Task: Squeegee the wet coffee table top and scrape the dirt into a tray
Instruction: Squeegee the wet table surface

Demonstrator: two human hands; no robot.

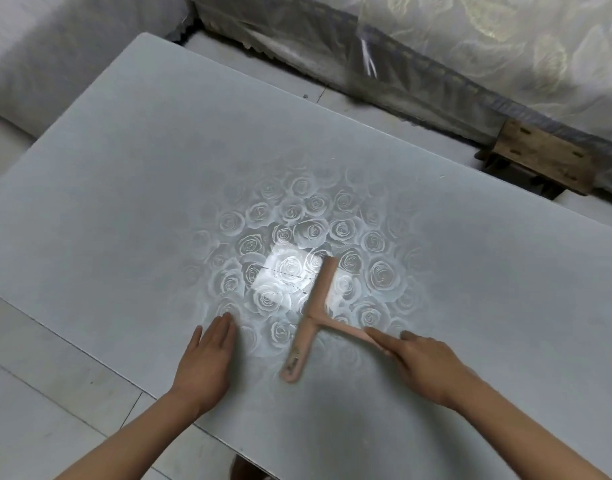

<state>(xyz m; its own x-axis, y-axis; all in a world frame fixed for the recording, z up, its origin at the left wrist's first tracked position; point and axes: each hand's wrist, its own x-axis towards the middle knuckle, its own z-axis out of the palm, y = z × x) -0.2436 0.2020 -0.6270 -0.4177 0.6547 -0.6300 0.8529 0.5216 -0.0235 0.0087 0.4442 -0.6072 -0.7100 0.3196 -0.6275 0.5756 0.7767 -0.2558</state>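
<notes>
Pink plastic T-shaped squeegee (pixel 313 313) on grey rose-printed table top (pixel 124 202); right hand (pixel 425 365), four o'clock, apparently gripping its hidden handle end; left hand (pixel 207 355), eight o'clock, fingers straight, flat.

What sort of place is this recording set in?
Probably a home living room: a low rose-patterned table, what looks like a sofa under a lace cover right beside it, and a tiled floor.
</notes>
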